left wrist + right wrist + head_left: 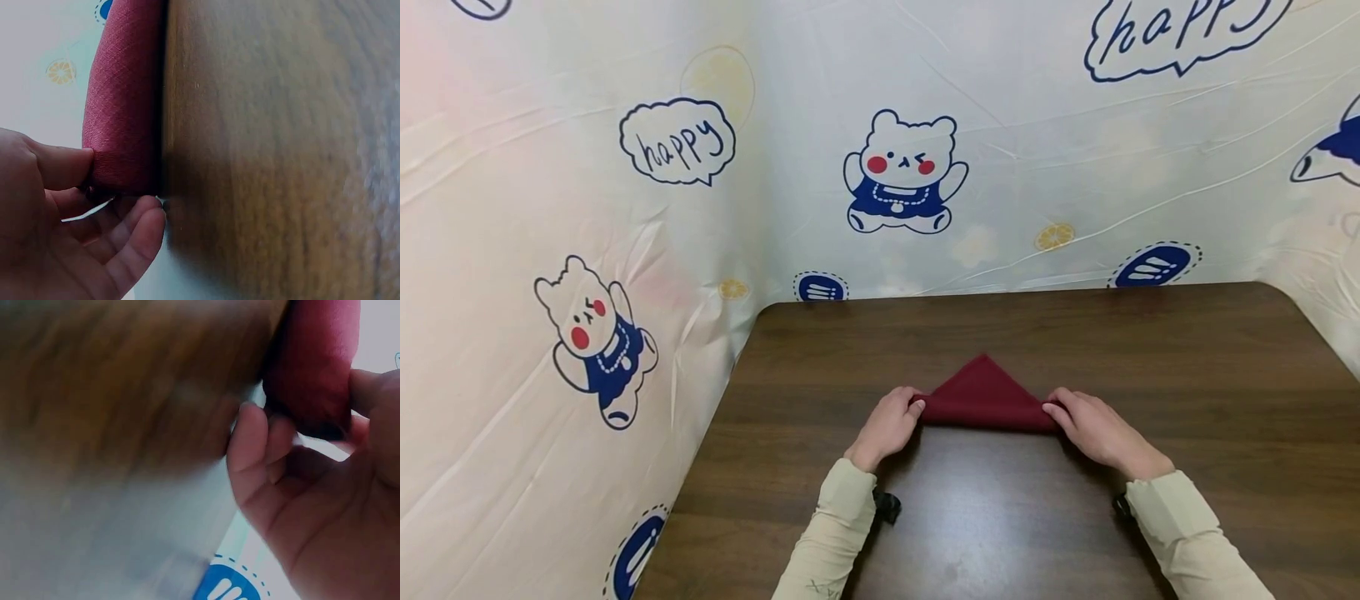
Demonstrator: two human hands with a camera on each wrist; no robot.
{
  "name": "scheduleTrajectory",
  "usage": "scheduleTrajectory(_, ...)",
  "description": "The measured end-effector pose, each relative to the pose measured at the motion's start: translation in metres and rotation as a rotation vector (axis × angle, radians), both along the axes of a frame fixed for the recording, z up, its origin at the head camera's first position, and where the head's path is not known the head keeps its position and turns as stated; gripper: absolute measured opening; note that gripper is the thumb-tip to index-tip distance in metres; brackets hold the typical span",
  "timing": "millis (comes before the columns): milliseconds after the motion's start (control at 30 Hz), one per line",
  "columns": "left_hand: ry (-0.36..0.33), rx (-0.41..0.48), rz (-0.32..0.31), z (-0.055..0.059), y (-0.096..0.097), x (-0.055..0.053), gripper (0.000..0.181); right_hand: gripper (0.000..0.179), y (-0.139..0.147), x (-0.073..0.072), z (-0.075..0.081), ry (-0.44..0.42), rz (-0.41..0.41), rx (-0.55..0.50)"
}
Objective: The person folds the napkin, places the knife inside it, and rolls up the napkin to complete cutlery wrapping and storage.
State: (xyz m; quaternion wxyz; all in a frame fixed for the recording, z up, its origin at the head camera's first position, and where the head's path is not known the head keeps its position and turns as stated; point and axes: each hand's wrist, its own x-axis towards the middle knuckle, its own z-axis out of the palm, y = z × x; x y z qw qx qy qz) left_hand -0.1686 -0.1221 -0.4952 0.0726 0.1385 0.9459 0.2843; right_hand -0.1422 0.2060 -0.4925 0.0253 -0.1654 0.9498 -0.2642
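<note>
A dark red cloth (988, 404) lies on the brown wooden table (1000, 517), its near side rolled into a thick band and a triangular point facing the far edge. My left hand (889, 423) pinches the left end of the roll. At the opposite end, my right hand (1096, 429) grips the cloth between thumb and fingers. In the left wrist view the thumb presses the side of the rolled cloth (128, 100), with the other fingers curled at its end. The right wrist view has the cloth (319, 362) held in much the same way.
Behind the table's far edge and along its left side hangs a pale curtain (805, 183) printed with bears and "happy" bubbles. A dark strapped device (887, 506) sits at the left wrist, and another (1122, 506) at the right.
</note>
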Motion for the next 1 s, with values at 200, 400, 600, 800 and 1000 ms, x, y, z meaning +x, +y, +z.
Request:
scheduleTrajectory(200, -0.026, 0.014, 0.019, -0.0019, -0.0013, -0.0011, 0.033, 0.023, -0.0006, -0.0031, 0.0030, -0.101, -0.005, 0.021)
scheduleTrajectory(400, -0.028, 0.042, 0.053, -0.0029, -0.0024, -0.0010, 0.030, 0.023, -0.0017, -0.0056, 0.0046, -0.167, -0.031, 0.030)
scheduleTrajectory(600, -0.020, 0.050, 0.087, -0.0036, -0.0021, 0.0005, 0.027, 0.025, -0.0051, -0.0071, 0.0078, -0.230, -0.097, 0.028)
scheduleTrajectory(800, 0.014, 0.031, 0.098, -0.0034, -0.0003, 0.0008, 0.025, 0.027, -0.0065, -0.0082, 0.0093, -0.224, -0.119, 0.054)
scheduleTrajectory(1000, 0.102, 0.047, 0.110, -0.0043, 0.0006, 0.0009, 0.012, 0.032, -0.0064, -0.0088, 0.0060, -0.235, -0.132, 0.071)
